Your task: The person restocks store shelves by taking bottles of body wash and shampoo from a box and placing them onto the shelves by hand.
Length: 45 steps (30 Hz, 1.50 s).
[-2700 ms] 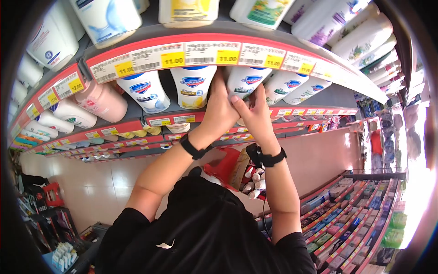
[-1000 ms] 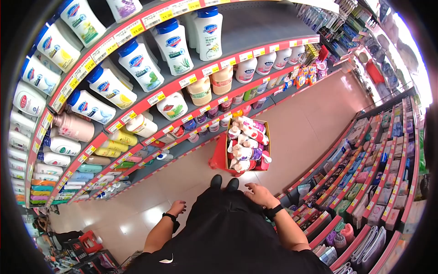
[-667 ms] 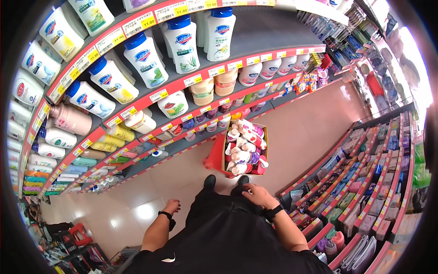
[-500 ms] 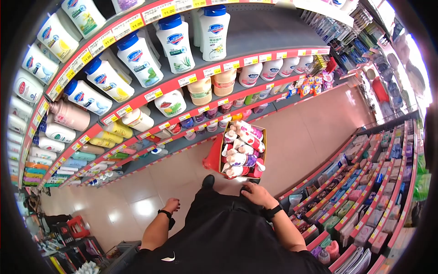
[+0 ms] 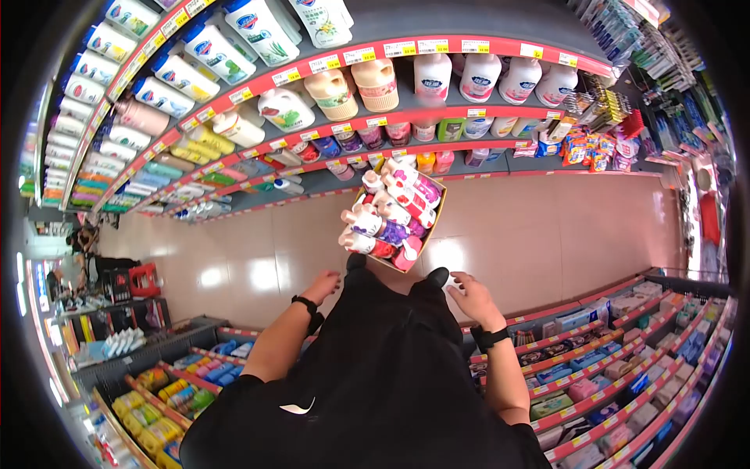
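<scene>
A cardboard box point(image 5: 435, 222) stands on the floor just ahead of my feet, packed with pump bottles point(image 5: 394, 231) in white, red and purple. My left hand point(image 5: 323, 287) hangs in the air beside my left leg, its fingers loosely bent and nothing in it. On the other side, my right hand point(image 5: 476, 302) is held beside my right shoe point(image 5: 438, 277), fingers spread and free of any object. Both hands are apart from the box, which lies beyond them. Each wrist wears a dark band.
A long shelf unit point(image 5: 336, 127) ahead carries body-wash bottles point(image 5: 219, 54), jugs point(image 5: 375, 84) and white bottles point(image 5: 480, 78). Behind me on the right, low racks point(image 5: 594, 367) hold packaged goods. Tiled floor point(image 5: 539, 223) runs between them. A red stool-like object point(image 5: 144, 280) is far left.
My view has turned, and the box appears higher and slightly left. My right hand has come away from my thigh and its fingers have spread. My left hand stays free.
</scene>
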{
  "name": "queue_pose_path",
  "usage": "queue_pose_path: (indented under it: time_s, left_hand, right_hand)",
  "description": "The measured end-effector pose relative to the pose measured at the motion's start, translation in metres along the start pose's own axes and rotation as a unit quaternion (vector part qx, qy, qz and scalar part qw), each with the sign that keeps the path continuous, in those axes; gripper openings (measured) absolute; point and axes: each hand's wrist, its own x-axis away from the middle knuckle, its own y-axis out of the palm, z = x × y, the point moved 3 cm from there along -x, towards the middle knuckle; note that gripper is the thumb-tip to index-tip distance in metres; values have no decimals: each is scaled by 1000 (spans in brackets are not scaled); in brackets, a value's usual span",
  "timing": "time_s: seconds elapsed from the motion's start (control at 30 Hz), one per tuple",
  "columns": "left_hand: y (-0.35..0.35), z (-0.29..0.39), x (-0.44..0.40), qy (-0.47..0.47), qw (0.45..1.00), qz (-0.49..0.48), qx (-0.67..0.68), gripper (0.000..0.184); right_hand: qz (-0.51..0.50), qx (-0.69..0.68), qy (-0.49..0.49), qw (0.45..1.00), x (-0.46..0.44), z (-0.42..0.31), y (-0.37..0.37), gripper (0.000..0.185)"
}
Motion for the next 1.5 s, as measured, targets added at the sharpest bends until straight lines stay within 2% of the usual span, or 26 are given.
queue_pose_path:
  time_s: [0.03,0.1,0.17,0.2,0.27,0.3,0.37,0.4,0.47,0.5,0.57,0.6,0.67,0.7,0.77,0.97,1.1,1.17,1.27,1.5]
  left_hand:
    - [14,10,3,21,1000,-4,11,39]
    - [37,44,14,54,997,59,0,37]
    - [39,34,-24,179,972,142,-59,38]
    - [42,43,-24,175,972,145,-55,38]
    - [44,70,-19,90,974,208,-6,41]
    - [47,83,-10,84,973,214,2,41]
    - [43,101,8,113,946,303,-9,45]
    - [40,100,6,105,946,308,-1,45]
    - [37,104,0,186,926,328,-26,49]
    - [37,104,-9,182,926,331,-19,49]
    - [38,112,-15,357,819,435,-111,54]
    - [39,122,-9,352,821,436,-106,54]
    - [46,164,19,354,871,329,-89,59]
    - [45,174,25,352,873,328,-84,59]
    - [44,182,21,223,953,204,-15,62]
    - [42,180,3,275,948,151,60,61]
    - [43,177,-5,268,950,107,118,57]
    - [46,186,11,318,932,94,148,54]
    - [43,203,39,317,932,98,146,54]
    - [22,260,110,367,887,57,274,51]
  right_hand:
    - [10,17,7,1000,5,12,-10,41]
    - [-3,26,22,999,13,24,-32,42]
    - [18,10,59,998,20,29,-52,43]
    - [37,9,49,998,22,39,-54,43]
    - [36,16,53,998,27,47,-57,43]
    - [36,20,58,997,29,49,-57,42]
    - [23,3,53,998,33,52,-50,42]
    - [21,-17,55,998,35,53,-47,42]
    - [-4,-23,50,998,40,56,-39,42]
    - [-17,-32,48,998,40,56,-38,42]
    - [-37,-18,46,998,40,52,-40,43]
    - [-44,-11,41,998,39,51,-42,43]
    - [-52,1,36,998,37,47,-48,43]
    - [-50,4,46,998,36,43,-54,43]
    - [-49,12,52,997,28,40,-61,43]
    - [-46,46,75,995,9,33,-76,43]
    - [-82,59,70,992,-14,7,-78,44]
    - [-95,79,61,990,-26,-5,-82,44]
    - [-103,97,43,989,-45,-23,-88,43]
    - [-119,-6,1,993,-73,-84,-97,42]
